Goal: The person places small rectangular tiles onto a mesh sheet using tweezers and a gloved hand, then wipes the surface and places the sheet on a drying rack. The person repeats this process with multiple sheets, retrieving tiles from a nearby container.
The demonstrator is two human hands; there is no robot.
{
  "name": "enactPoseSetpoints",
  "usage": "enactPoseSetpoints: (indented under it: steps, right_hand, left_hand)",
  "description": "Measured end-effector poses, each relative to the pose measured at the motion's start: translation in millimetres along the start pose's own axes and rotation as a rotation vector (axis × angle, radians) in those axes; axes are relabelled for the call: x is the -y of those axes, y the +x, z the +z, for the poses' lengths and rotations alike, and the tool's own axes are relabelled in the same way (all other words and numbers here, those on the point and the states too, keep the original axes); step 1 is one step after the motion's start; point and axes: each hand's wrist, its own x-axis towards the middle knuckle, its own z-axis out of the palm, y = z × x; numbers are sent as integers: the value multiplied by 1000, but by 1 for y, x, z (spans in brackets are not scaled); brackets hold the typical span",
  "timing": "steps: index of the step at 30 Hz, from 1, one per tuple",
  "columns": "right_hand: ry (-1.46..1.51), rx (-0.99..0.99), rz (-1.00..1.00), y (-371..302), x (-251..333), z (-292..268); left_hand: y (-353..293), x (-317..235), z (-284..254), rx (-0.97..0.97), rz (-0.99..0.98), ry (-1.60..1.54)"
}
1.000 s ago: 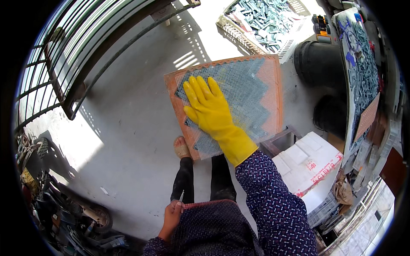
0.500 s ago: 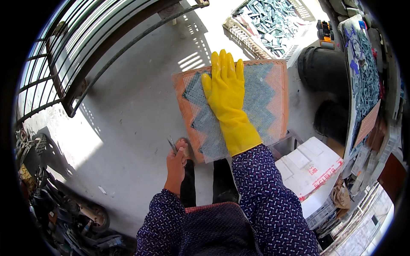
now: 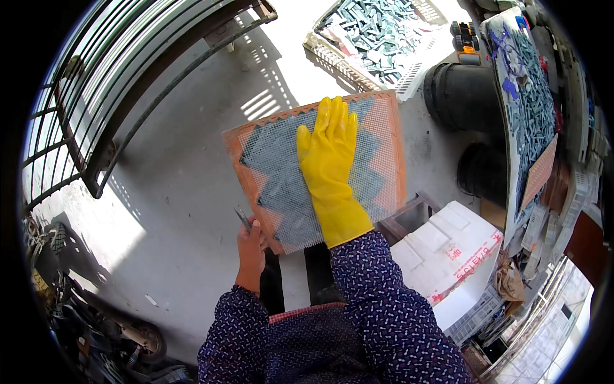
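An orange mosaic tray lies in front of me, with dark green tile pieces set in zigzags. White mesh covers the tiles. My right hand, in a yellow rubber glove, rests flat on the mesh with fingers stretched toward the far edge. Bare, my left hand is closed around slim metal tweezers that point up and away. It is beside the tray's near left corner; whether the fingers touch the rim I cannot tell.
A pale plastic crate full of green tile strips stands beyond the tray. At right are black buckets, a board heaped with tile strips, and a white carton. A metal rack stands left; a dark vehicle is lower left.
My gloved right hand has slid a little toward me over the mesh. The left hand has come closer to the tray's near corner, still with the tweezers. The whole view has shifted slightly.
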Motion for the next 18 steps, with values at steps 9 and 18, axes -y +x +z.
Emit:
enactPoseSetpoints:
  steps: [9,18]
  right_hand:
    - [198,393,179,-79,-58,-24]
    - [643,42,-359,-14,29,31]
  left_hand:
    - [-7,-6,-1,-24,24,-34]
    - [-3,-1,-2,-33,62,12]
